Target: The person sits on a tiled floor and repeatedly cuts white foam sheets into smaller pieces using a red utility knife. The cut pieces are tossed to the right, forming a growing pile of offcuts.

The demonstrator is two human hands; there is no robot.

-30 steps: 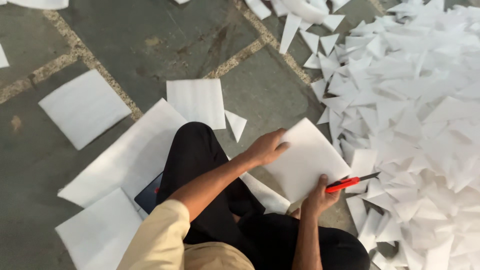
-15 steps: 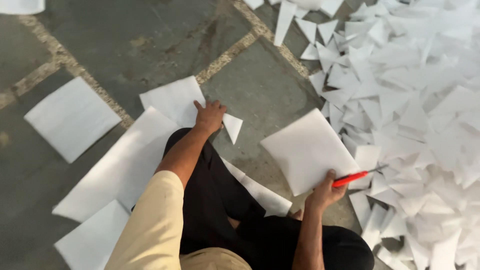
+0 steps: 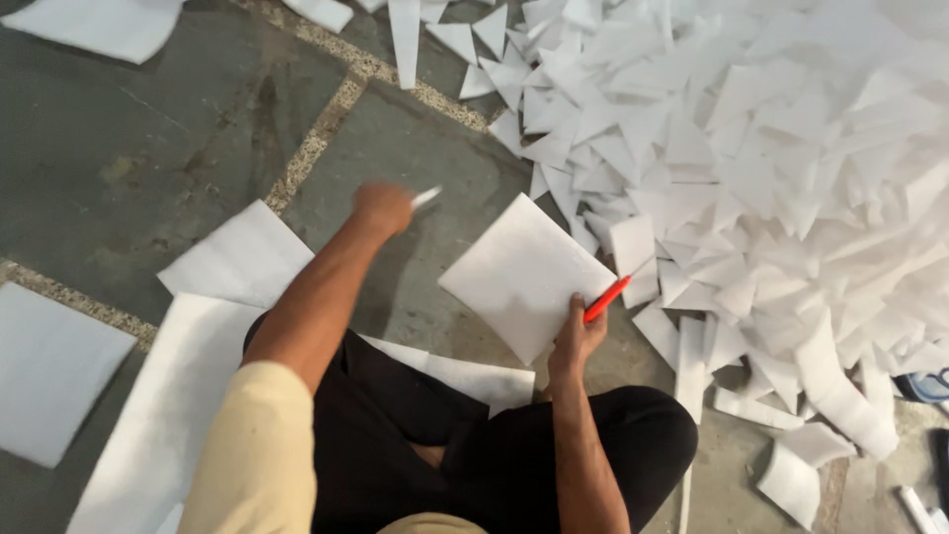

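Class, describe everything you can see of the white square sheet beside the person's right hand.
The white square sheet looks like thin foam or soft paper, plain, matte and uncut. It lies flat on the grey stone floor, turned corner-up like a diamond. The right hand, holding a red-handled tool, rests at its lower right edge. White offcuts border its right side.

There is only one view, from a camera on the person's head. It looks steeply down, almost straight, at the stone floor [image 3: 178,138] in front of the seated person. The person's own body enters from 6 o'clock: the black trousers [image 3: 415,435] fill the bottom centre, and both forearms reach up and away from the lens. The camera is close, so the arms look large and the left hand [image 3: 384,206] is blurred. The forward direction is toward 12 o'clock. The big heap of white cut pieces [image 3: 771,148] lies from 1 to 4 o'clock, and larger white sheets [image 3: 59,366] lie at 8 to 9 o'clock. With one camera, no part is shared.
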